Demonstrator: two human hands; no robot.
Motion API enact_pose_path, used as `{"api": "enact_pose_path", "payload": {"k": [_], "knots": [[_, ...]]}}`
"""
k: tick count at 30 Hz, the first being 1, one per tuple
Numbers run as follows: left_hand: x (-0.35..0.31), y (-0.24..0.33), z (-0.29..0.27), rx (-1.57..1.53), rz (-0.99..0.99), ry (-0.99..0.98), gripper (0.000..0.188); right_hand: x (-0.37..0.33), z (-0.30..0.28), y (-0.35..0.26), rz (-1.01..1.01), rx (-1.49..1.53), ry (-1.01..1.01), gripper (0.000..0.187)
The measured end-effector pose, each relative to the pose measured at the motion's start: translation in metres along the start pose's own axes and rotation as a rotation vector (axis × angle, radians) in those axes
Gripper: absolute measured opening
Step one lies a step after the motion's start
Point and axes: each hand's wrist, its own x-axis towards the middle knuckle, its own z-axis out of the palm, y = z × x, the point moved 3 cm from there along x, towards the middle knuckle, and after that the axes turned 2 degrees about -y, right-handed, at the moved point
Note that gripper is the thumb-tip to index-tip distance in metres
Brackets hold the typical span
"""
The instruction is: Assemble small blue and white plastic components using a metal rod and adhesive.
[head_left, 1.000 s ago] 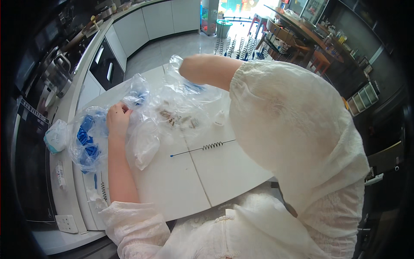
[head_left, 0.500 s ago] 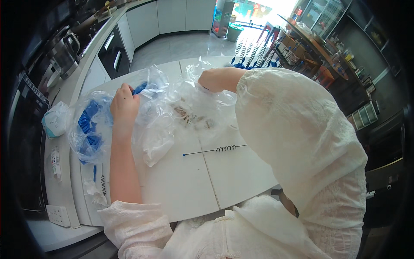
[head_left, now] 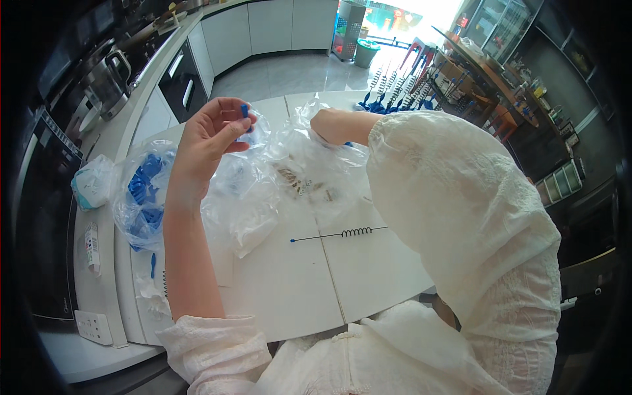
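My left hand (head_left: 214, 131) is raised over the far left of the white table (head_left: 283, 289), pinching a small blue plastic piece (head_left: 245, 110) between thumb and fingers. Behind it lies a clear plastic bag (head_left: 240, 187). My right hand (head_left: 332, 126) reaches into another clear bag (head_left: 303, 141), bent downward, its fingers hidden by the hand and the plastic. Small brown and metallic pieces (head_left: 289, 178) show in that bag. A black wire rod with a coil (head_left: 356, 232) and a blue tip lies on the table nearer to me; my right sleeve covers its other end.
At the left sits a clear bag of blue parts (head_left: 148, 191), with a blue stick-like piece (head_left: 153, 266) nearer to me. Several coiled rods with blue ends (head_left: 395, 92) stand at the far right table edge. A white and teal packet (head_left: 93, 183) rests on the counter.
My left hand has lifted from the bag and moved right, bringing up the small blue piece. My right hand stays at its bag. The whole view has shifted slightly.
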Motion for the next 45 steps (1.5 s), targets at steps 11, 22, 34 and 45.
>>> {"api": "enact_pose_path", "payload": {"k": [11, 22, 34, 45], "knots": [[-0.001, 0.006, 0.019, 0.004, -0.017, -0.147, 0.023, -0.063, -0.090, -0.022, 0.109, -0.033, 0.242, 0.016], [-0.023, 0.040, 0.044, -0.048, 0.177, -0.044, 0.017, -0.227, 0.016, -0.119, -0.232, 0.855, 0.648, 0.017], [-0.098, -0.047, 0.107, -0.732, -0.438, -0.341, 0.013, -0.215, 0.076, -0.096, -0.283, 0.470, 0.814, 0.019], [-0.120, -0.058, 0.149, -0.867, -0.616, -0.345, 0.021, -0.217, 0.092, -0.057, 0.310, 0.810, 1.050, 0.036]]}}
